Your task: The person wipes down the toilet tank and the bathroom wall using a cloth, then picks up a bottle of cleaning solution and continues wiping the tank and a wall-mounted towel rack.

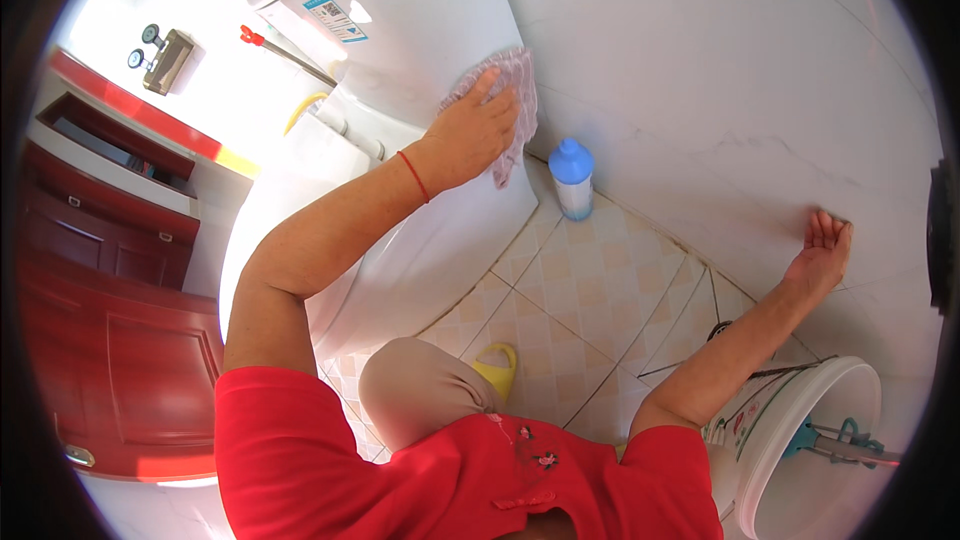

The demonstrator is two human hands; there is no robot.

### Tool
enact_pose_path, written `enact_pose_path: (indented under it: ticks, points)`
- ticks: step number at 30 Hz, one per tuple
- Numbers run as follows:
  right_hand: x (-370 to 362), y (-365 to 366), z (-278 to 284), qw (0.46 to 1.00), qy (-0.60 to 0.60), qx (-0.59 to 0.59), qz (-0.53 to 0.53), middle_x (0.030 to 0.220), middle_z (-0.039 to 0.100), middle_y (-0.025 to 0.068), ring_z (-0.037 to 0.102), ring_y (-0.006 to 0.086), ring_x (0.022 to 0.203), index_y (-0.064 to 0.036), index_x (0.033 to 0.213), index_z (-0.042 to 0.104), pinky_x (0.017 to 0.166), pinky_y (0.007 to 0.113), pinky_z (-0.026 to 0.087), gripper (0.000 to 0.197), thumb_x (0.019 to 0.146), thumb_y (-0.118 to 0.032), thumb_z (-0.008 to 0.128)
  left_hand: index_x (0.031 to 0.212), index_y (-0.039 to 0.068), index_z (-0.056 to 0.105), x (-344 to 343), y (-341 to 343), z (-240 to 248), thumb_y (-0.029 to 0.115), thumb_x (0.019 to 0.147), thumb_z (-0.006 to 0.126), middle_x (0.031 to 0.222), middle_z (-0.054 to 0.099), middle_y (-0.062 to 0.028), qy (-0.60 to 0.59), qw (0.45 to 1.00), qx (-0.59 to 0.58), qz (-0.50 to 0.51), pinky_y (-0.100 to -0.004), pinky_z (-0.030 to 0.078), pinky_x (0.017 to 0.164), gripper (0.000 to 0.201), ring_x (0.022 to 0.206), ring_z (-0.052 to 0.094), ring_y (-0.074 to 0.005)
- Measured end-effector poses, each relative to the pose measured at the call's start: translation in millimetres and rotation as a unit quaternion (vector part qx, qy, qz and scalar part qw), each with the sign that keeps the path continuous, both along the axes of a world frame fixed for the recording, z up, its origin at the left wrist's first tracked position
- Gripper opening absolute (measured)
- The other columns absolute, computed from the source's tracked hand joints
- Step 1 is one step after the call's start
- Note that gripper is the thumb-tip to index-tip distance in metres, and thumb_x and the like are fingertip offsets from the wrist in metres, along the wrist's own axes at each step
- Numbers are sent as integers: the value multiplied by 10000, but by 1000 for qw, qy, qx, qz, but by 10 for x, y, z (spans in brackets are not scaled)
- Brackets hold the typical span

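Farthest left of the left grip (478,125) we saw the pale seat end of the toilet (415,10), its tall body running on under the hand and a little beyond the fingertips. The left grip itself lay over a thin, pale purplish cloth (524,90), fingers bent across it; the thumb was hidden, so we could not tell whether they were clamped on the cloth or merely pressed it to the toilet. What mattered most, we judged, was how that cloth lay: directly beneath the grip and spilling to its right, near the toilet's right edge, its visible long axis running from beyond the fingertips back to a loose tail beside the wrist. Just right of that tail, apart from the grip, a blue-capped bottle (574,178) stood upright on the floor (560,310). Farther right, the right grip (826,243) was at the wall (700,70), curled with nothing seen in it, how tightly we could not tell; the left was plainly nearer the cloth.
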State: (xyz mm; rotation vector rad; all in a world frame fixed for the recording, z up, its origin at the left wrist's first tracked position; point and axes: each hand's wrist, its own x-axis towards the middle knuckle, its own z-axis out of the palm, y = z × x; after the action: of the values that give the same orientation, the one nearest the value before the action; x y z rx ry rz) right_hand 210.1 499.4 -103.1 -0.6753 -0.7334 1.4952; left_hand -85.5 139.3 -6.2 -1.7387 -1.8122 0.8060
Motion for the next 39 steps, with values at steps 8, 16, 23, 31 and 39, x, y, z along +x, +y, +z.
enact_pose_path:
  ticks: [8, 16, 23, 31, 39]
  points:
    - [-17, -59, 73, 999, -25, -26, -13, 884, 633, 115, 617, 226, 840, -11, 916, 567, 813, 328, 501, 244, 907, -255, 560, 857, 162, 642, 201, -352, 154, 185, 736, 584, 950, 597, 32, -89, 996, -13, 1, -396, 324, 977, 136, 1062, 502, -157]
    - [-41, -115, 92, 997, -60, -21, -40, 851, 632, 112, 621, 223, 812, 0, 916, 564, 782, 318, 504, 264, 900, -264, 568, 994, 162, 634, 144, -394, 910, 56, 686, 601, 1042, 611, 3, 100, 916, 380, -74, -350, 313, 887, 328, 976, 540, -165]
    - [-162, -174, 40, 997, -54, -38, -42, 831, 626, 112, 616, 221, 799, 4, 917, 556, 783, 316, 502, 273, 906, -268, 559, 800, 146, 596, 189, -453, -60, 165, 735, 553, 825, 544, 25, -109, 993, 0, -41, -354, 360, 859, 80, 891, 493, -160]
    - [-126, -177, 44, 997, -71, -30, -16, 854, 615, 112, 606, 222, 812, 13, 934, 558, 785, 324, 505, 310, 901, -295, 560, 833, 163, 620, 372, -794, 496, 44, 660, 603, 811, 564, 32, -199, 973, 114, 36, -355, 341, 834, 211, 888, 504, -170]
    - [-104, -254, 65, 997, -66, -16, -44, 852, 609, 95, 599, 220, 801, 4, 922, 557, 767, 321, 513, 314, 903, -309, 556, 1143, -87, 493, -302, -1433, 1251, 29, 885, 440, 1098, 591, -179, -660, 146, 730, 96, -364, 550, 810, 288, 884, 638, -272]
